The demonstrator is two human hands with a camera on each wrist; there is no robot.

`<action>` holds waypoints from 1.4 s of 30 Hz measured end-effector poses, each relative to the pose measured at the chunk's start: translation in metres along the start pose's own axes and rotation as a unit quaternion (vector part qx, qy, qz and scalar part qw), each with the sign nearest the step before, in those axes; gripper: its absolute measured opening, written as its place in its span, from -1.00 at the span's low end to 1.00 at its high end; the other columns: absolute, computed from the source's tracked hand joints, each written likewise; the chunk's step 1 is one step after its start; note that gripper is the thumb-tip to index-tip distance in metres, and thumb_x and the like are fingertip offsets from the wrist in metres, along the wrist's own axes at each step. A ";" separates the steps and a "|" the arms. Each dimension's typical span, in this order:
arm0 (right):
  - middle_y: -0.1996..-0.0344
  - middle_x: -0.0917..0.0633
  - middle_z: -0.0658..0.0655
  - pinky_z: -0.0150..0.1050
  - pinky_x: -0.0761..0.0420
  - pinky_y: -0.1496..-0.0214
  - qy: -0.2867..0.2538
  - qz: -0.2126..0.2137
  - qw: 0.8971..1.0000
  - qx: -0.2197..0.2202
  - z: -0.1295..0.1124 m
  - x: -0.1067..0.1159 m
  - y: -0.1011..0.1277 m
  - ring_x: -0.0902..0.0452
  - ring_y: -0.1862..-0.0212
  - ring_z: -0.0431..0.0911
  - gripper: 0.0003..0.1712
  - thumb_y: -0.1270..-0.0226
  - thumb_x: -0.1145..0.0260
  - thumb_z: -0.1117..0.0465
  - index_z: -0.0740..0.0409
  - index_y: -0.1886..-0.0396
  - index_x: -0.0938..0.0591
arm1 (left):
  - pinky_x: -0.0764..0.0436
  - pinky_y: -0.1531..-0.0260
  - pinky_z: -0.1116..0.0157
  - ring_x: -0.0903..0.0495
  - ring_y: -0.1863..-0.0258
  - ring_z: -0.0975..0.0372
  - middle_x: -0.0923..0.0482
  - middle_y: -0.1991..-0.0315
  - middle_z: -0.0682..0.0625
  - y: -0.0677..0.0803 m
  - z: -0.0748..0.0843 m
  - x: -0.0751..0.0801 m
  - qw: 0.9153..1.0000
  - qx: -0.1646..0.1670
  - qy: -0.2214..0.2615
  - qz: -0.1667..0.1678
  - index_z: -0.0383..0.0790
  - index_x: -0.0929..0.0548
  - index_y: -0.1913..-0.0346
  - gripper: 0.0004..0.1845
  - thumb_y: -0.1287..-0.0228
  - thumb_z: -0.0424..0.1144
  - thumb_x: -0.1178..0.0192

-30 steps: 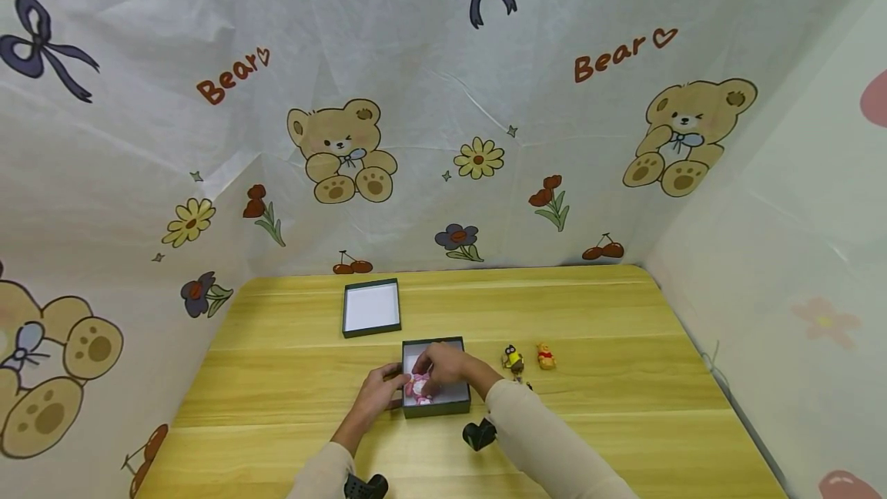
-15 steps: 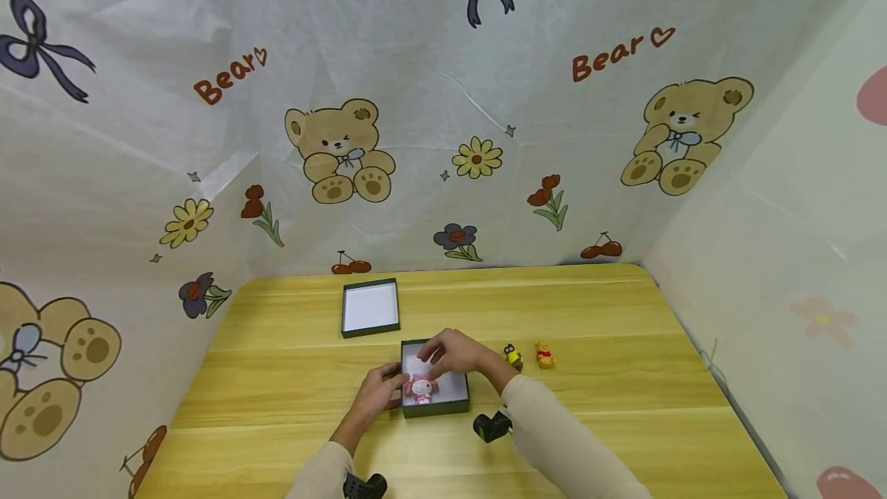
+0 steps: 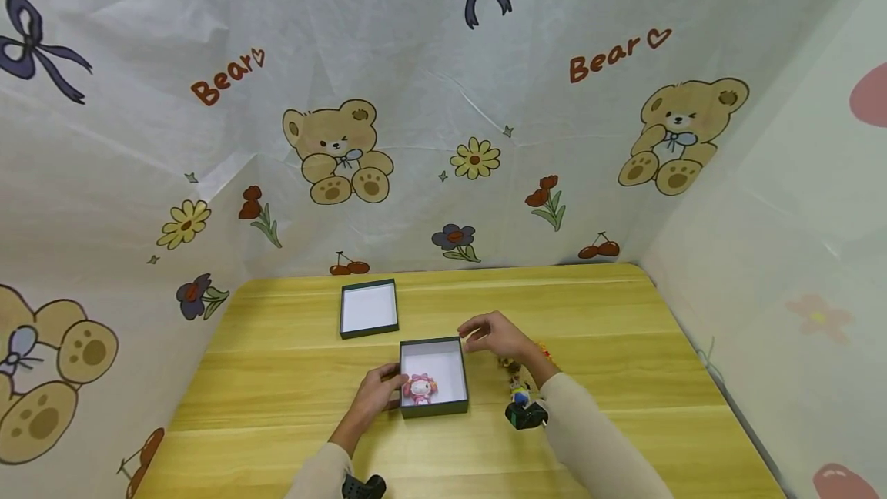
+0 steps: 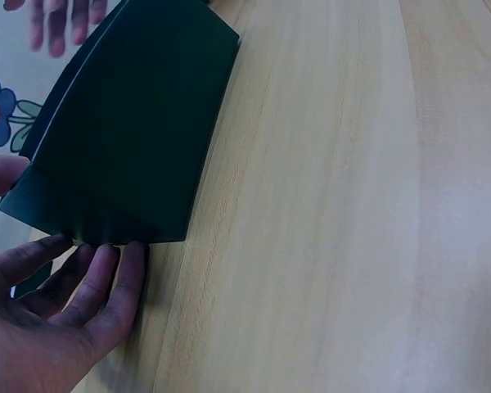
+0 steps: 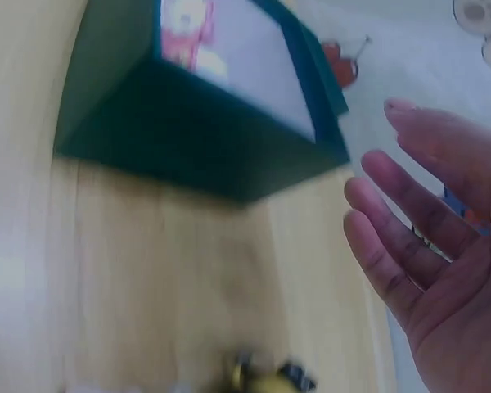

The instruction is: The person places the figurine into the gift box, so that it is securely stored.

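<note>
A dark green open-topped box [image 3: 435,409] with a white inside stands on the table. A pink-and-white figurine [image 3: 419,389] lies in its near left corner. My left hand [image 3: 376,390] holds the box's left wall; the left wrist view has the fingertips [image 4: 129,254] against the outside and the thumb at the rim. Just beyond the box's far right corner, my right hand [image 3: 497,335] hovers with nothing in it. Its fingers are spread and slightly bent in the right wrist view, apart from the box [image 5: 172,123].
The upturned lid [image 3: 369,308], white inside, lies behind the box to the left. Small figurines [image 3: 520,391] are right of the box, partly hidden by my right arm. A bear-printed cloth [image 3: 416,98] hangs behind the table.
My right hand has come up out of the box and moved right, past its far right corner. The pink figurine stays inside, now fully uncovered. My left hand has stayed at the box.
</note>
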State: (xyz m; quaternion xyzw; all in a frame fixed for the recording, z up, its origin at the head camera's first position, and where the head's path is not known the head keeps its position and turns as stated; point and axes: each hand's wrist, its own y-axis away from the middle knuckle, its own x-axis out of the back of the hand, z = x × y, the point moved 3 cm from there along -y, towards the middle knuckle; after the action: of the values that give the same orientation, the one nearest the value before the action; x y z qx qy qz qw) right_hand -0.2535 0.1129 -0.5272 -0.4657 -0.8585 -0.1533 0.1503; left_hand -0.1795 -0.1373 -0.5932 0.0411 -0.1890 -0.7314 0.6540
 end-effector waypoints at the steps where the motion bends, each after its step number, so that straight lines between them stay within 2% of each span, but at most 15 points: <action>1: 0.07 -0.66 0.32 -0.13 -0.63 0.08 0.000 0.012 1.000 -0.005 0.004 0.004 0.003 -0.59 0.11 0.07 -0.67 -0.22 -0.37 0.34 0.35 0.01 -0.64 | -0.61 0.02 0.08 -0.54 -0.04 -0.04 -0.38 -0.19 -0.44 0.000 0.000 0.000 1.000 0.000 -0.001 0.000 -0.64 -0.25 -0.31 -0.35 -0.34 -0.21 -0.14; 9: 0.03 -0.58 0.42 0.09 -0.63 0.12 0.002 0.072 0.997 -0.034 0.024 0.026 0.031 -0.56 0.10 0.15 -0.67 -0.24 -0.32 0.40 0.44 0.00 -0.60 | -0.62 0.03 0.09 -0.54 -0.05 -0.03 -0.38 -0.19 -0.45 0.002 0.001 0.001 1.000 0.000 0.003 0.001 -0.65 -0.25 -0.30 -0.36 -0.36 -0.21 -0.13; 12: 0.01 -0.58 0.40 0.01 -0.64 0.18 0.027 0.088 0.995 -0.048 0.042 0.029 0.031 -0.56 0.10 0.14 -0.65 -0.23 -0.34 0.39 0.42 -0.01 -0.60 | -0.62 0.03 0.08 -0.53 -0.06 -0.04 -0.36 -0.20 -0.45 0.001 -0.001 0.003 1.000 0.003 0.007 0.000 -0.65 -0.24 -0.31 -0.36 -0.37 -0.22 -0.12; 19: -0.02 -0.58 0.29 0.02 -0.63 0.12 0.097 0.111 0.987 -0.066 0.051 0.027 0.038 -0.51 -0.03 0.22 -0.61 -0.15 -0.41 0.38 0.32 -0.01 -0.65 | -0.61 0.02 0.06 -0.52 -0.08 -0.05 -0.34 -0.23 -0.46 0.000 0.000 0.003 1.000 0.003 0.010 -0.001 -0.64 -0.24 -0.32 -0.37 -0.39 -0.21 -0.11; 28: 0.04 -0.63 0.33 0.05 -0.63 0.11 0.140 0.097 0.983 -0.068 0.058 0.022 0.040 -0.53 -0.01 0.24 -0.57 -0.16 -0.37 0.44 0.37 -0.08 -0.60 | -0.62 0.03 0.08 -0.52 -0.08 -0.05 -0.34 -0.23 -0.46 0.003 0.002 0.002 1.000 0.002 0.012 -0.004 -0.64 -0.24 -0.31 -0.36 -0.37 -0.22 -0.12; 36: 0.12 -0.67 0.30 0.02 -0.64 0.12 0.168 0.096 0.978 -0.079 0.065 0.022 0.037 -0.59 0.08 0.18 -0.58 -0.09 -0.39 0.46 0.41 -0.01 -0.62 | -0.63 0.04 0.09 -0.52 -0.07 -0.03 -0.35 -0.22 -0.46 0.003 0.002 0.000 1.000 0.002 0.020 -0.009 -0.64 -0.25 -0.30 -0.36 -0.36 -0.21 -0.13; 42: 0.18 -0.68 0.27 -0.01 -0.64 0.14 0.150 0.095 0.981 -0.082 0.065 0.022 0.037 -0.59 0.11 0.15 -0.61 -0.08 -0.41 0.44 0.41 0.03 -0.64 | -0.60 0.00 0.06 -0.53 -0.06 -0.04 -0.41 -0.18 -0.43 0.001 0.001 0.001 1.000 -0.001 0.004 -0.002 -0.63 -0.28 -0.29 -0.36 -0.36 -0.19 -0.14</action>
State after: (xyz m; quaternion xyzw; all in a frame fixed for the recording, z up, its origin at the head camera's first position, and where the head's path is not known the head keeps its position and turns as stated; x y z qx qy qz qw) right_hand -0.2414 0.1746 -0.5724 -0.5273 -0.7627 -0.2762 0.2531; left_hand -0.1789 -0.1384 -0.5921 0.0439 -0.1853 -0.7326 0.6535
